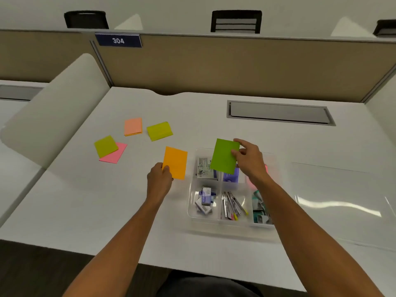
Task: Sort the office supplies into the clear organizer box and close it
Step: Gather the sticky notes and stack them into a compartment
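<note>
Head view only, so I read everything from it. My left hand [159,179] pinches the near-left corner of an orange sticky pad [175,162], thumb and fingers curled on it, holding it above the white desk [107,200] just left of the clear organizer box [191,211]. My right hand [248,159] pinches the right edge of a green sticky pad [225,156] over the box's far compartments, which it partly hides. The box sits open near the desk's front edge, right of centre. Its near compartments hold small staple boxes [204,199], a bundle of thin metal pieces with coloured tips [232,205] and teal clips [260,211]; a printed packet [205,168] lies in the far-left one. The clear lid [342,200] lies flat on the desk just right of the box.

Loose pads rest well left and beyond: a yellow-green pad [105,146] overlapping a pink pad [115,155], a peach pad [133,126], and another yellow-green pad [159,131]. Bare desk lies between those pads and my left hand. A tan partition [235,65] bounds the far edge.
</note>
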`<control>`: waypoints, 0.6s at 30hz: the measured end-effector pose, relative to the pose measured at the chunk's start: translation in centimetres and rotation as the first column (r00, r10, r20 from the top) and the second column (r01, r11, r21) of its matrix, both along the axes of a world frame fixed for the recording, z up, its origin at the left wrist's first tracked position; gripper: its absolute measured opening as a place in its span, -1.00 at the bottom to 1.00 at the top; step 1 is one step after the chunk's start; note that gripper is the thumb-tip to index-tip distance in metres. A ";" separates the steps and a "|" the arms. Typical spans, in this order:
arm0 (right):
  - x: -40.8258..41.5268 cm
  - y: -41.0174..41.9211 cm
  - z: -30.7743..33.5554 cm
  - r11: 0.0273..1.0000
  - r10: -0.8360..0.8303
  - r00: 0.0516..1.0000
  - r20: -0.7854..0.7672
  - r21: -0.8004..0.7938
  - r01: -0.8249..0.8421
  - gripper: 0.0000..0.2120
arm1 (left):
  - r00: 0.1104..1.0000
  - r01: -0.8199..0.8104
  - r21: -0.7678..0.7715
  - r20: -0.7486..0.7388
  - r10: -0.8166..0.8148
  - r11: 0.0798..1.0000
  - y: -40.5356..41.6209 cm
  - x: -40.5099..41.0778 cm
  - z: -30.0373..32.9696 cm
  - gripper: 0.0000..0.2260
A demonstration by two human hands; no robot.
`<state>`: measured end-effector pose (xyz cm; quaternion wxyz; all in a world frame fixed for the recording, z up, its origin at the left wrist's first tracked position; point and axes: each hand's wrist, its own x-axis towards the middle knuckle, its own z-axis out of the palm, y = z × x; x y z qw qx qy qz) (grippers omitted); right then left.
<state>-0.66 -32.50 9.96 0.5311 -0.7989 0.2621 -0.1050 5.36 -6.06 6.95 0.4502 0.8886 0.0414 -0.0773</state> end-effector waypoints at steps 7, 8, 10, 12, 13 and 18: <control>-3.1 -5.6 -0.1 0.985 -0.142 0.990 0.003 -0.097 0.141 -0.61 | 0.999 0.050 -0.074 0.012 -0.049 0.996 -3.7 -0.6 0.6 -0.89; -3.5 -6.2 -0.2 0.981 -0.157 0.988 0.000 -0.112 0.156 -0.61 | 0.998 0.058 -0.075 0.007 -0.058 0.995 -4.1 -0.6 0.6 -0.87; -4.1 -7.2 -0.3 0.975 -0.179 0.984 -0.011 -0.136 0.176 -0.62 | 0.998 0.070 -0.078 -0.004 -0.071 0.995 -5.1 -0.6 0.5 -0.83; -4.8 -8.1 -0.5 0.970 -0.196 0.980 -0.033 -0.155 0.189 -0.62 | 0.996 0.092 -0.085 -0.006 -0.093 0.992 -6.1 -0.7 0.4 -0.86; -5.0 -8.5 -0.6 0.967 -0.205 0.978 -0.046 -0.162 0.196 -0.62 | 0.995 0.103 -0.091 -0.007 -0.104 0.991 -6.6 -0.8 0.4 -0.88; -6.1 -9.5 -1.5 0.963 -0.209 0.969 -0.131 -0.202 0.180 -0.61 | 0.984 0.180 -0.086 0.006 -0.180 0.980 -9.2 -1.4 0.2 -0.87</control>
